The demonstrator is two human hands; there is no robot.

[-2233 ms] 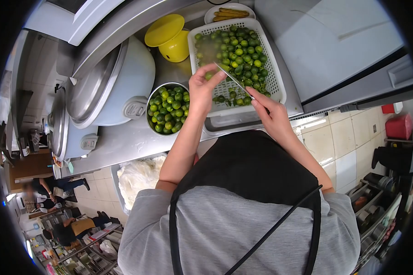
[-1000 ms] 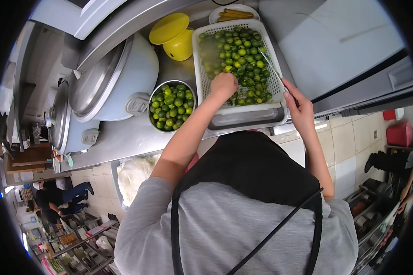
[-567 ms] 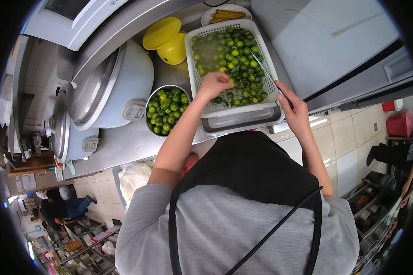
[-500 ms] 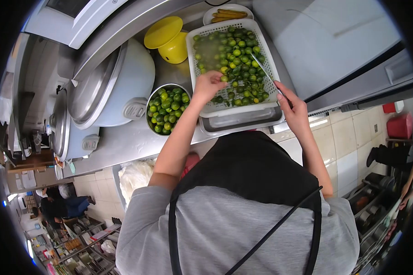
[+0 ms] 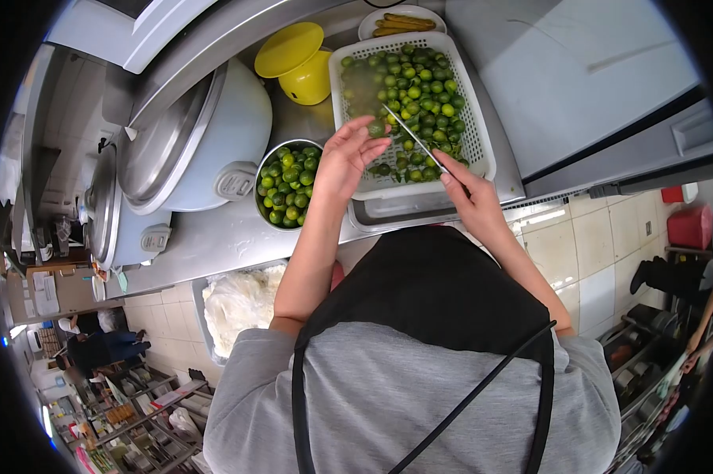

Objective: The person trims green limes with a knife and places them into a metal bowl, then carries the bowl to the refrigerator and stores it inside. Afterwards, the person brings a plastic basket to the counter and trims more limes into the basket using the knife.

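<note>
Head cam here, looking down past a grey tee (image 5: 451, 395) and a black apron (image 5: 428, 292). Right hand (image 5: 469, 193) has its fingers closed around the handle of a knife (image 5: 408, 129), with the thin blade angled up and left over a white perforated basket (image 5: 404, 189). Left hand (image 5: 345, 158) is pinching one small green citrus fruit (image 5: 376, 128) between thumb and fingertips, kinda loosely curled, right by the knife tip and above the basket. Honestly can't tell if the blade touches the fruit or not. The basket's got loads more green citrus (image 5: 428, 87) in it, a few yellowish, and its upper left looks hazy. Metal tray (image 5: 404, 212) shows under its near edge. Just left of the left forearm there's a steel bowl (image 5: 297, 142) full of the same fruit. Further back: two big cookers, a yellow container (image 5: 305, 83), and a plate (image 5: 364, 30) of brown sticks (image 5: 404, 25). Way off left, someone in dark clothes (image 5: 99, 347), pretty small and unclear
</note>
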